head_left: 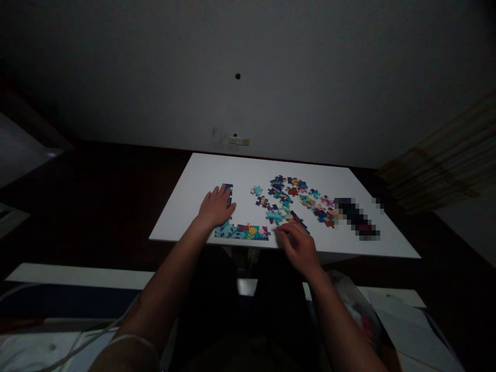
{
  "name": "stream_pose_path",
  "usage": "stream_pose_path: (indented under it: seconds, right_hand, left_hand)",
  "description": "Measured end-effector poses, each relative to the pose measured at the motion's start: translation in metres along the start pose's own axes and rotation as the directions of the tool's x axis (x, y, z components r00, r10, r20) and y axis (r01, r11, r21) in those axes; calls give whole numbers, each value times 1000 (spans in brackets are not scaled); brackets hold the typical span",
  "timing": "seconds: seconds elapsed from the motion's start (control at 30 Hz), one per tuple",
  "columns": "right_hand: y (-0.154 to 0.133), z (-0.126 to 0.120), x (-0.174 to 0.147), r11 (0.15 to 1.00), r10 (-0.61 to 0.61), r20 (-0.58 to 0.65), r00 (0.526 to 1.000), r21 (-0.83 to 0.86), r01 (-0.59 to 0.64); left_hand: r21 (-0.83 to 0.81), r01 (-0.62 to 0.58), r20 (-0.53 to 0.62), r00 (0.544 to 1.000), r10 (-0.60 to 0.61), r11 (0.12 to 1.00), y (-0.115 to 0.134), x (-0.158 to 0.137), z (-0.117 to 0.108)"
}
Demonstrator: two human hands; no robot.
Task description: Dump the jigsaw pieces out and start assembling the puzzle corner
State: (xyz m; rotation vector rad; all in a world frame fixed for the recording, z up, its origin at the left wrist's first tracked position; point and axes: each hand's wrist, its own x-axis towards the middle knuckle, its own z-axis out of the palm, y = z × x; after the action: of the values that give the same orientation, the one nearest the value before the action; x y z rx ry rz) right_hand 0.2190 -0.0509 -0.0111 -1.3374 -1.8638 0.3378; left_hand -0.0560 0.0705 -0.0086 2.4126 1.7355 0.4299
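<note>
My left hand [215, 207] lies flat with its fingers stretched over the left side of a joined corner section of jigsaw puzzle [242, 232]. This L-shaped section shows teal leaves and yellow plants and runs along the near edge of the table; part of it is hidden under the hand. My right hand [300, 247] is just right of the section's end, with thumb and fingers curled together. Whether a piece sits between those fingertips is hidden. Dark puzzle pieces [297, 220] lie right behind its knuckles, and loose puzzle pieces [279, 196] spread beyond it.
The white table [217, 168] stands near a grey wall with a socket plate [239, 141]. At the table's right lies a pixelated dark object [354, 217]. A clear plastic bag [349, 289] is below my right forearm, and a cable [93, 338] runs at lower left.
</note>
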Motion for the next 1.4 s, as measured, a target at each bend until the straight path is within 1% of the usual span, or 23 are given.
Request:
stream_pose_path:
  seconds: [0.1,0.2,0.27,0.37,0.43,0.5,0.57,0.63,0.73,0.8,0.87,0.93,1.03,1.1,1.2,1.27,1.4]
  right_hand:
    - [-12,9,-2,998,-55,70,996,15,54]
    - [-24,15,18,994,-104,111,988,-15,106]
    - [-30,20,44,989,-114,159,981,-76,127]
    - [-33,35,96,968,-124,272,954,-179,177]
    - [-31,52,130,954,-115,328,938,-226,196]
    - [-28,72,158,945,-72,374,925,-271,183]
    - [-27,93,178,933,-28,410,911,-316,171]
    - [-27,111,190,917,27,446,895,-367,155]
    - [-29,131,199,915,118,457,881,-396,83]
    - [-29,138,206,931,170,473,864,-366,17]
    - [-29,142,213,934,207,484,851,-356,-25]
    - [-28,144,221,941,218,496,841,-335,-46]
    - [-30,143,225,966,184,529,829,-251,-55]
    - [-31,140,221,979,154,515,843,-196,-60]
    - [-32,137,207,986,128,424,896,-149,-70]
    - [-33,136,197,989,114,366,924,-130,-71]
    - [-41,130,184,990,114,302,946,-113,-83]
  left_hand:
    - [24,12,10,1000,-12,1000,2,0,8]
    - [36,25,10,1000,-25,999,4,-5,9]
    - [38,38,-11,999,-37,999,5,-11,6]
    - [45,49,-49,998,-47,998,10,-21,1]
    - [61,54,-55,997,-51,997,14,-26,0]
    - [76,65,-50,997,-62,995,18,-30,1]
    - [81,75,-43,996,-72,994,21,-31,3]
    - [78,78,-48,996,-75,994,22,-31,4]
    - [71,70,-68,996,-66,995,21,-31,6]
    - [68,62,-81,995,-56,996,21,-30,6]
    - [70,58,-96,994,-51,996,20,-29,7]
    - [79,55,-112,993,-46,995,20,-29,7]
    - [86,37,-138,990,-25,996,21,-29,5]
    - [80,25,-150,989,-13,997,22,-29,4]
    - [67,16,-144,990,-6,998,21,-28,5]
    - [62,10,-134,991,-2,998,20,-27,6]
    - [55,2,-129,992,5,998,20,-26,8]
